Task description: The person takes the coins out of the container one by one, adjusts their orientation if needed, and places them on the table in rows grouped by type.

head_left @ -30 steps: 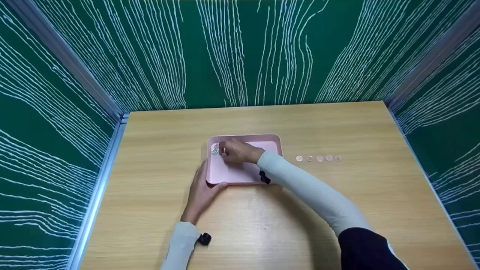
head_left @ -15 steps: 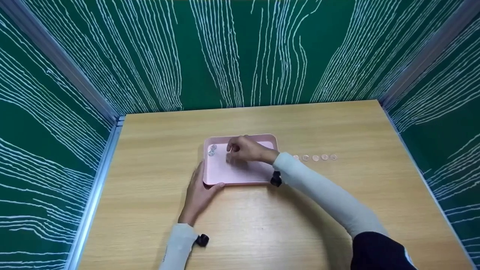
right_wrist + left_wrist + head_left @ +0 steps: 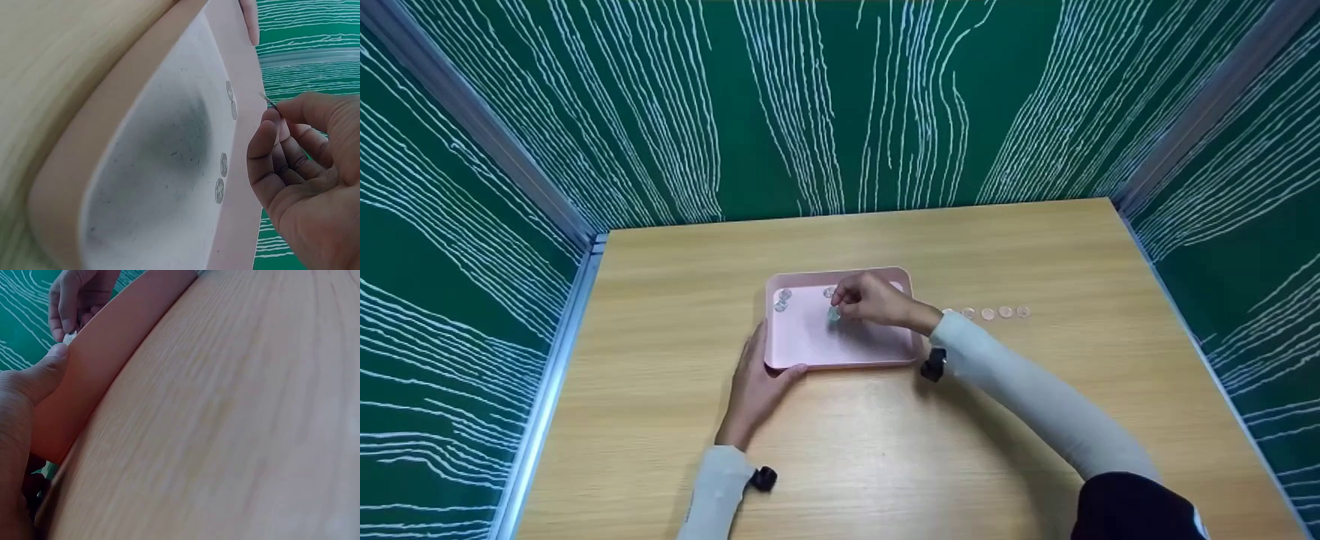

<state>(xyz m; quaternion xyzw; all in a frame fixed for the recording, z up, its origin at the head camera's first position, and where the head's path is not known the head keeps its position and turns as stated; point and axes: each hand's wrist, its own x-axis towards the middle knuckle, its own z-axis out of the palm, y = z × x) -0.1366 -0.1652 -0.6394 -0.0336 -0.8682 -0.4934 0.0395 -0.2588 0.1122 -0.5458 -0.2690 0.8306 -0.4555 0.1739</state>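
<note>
A shallow pink tray lies on the wooden table. My left hand grips its near left corner, thumb on the front wall and fingers along the left side. Over the tray, my right hand pinches a small silvery coin between thumb and index finger. In the left wrist view this held coin shows just past the tray's rim. Inside the tray, a pair of coins sits at the back left. Further along the back are more coins, partly hidden by the right hand in the head view.
Several coins form a row on the table, right of the tray; the right forearm passes just in front of its left end. Green walls with white wavy lines surround the table on three sides.
My right hand has drawn back rightward from the tray's left end, and a pinched coin now shows at its fingertips. The left hand keeps its grip on the tray.
</note>
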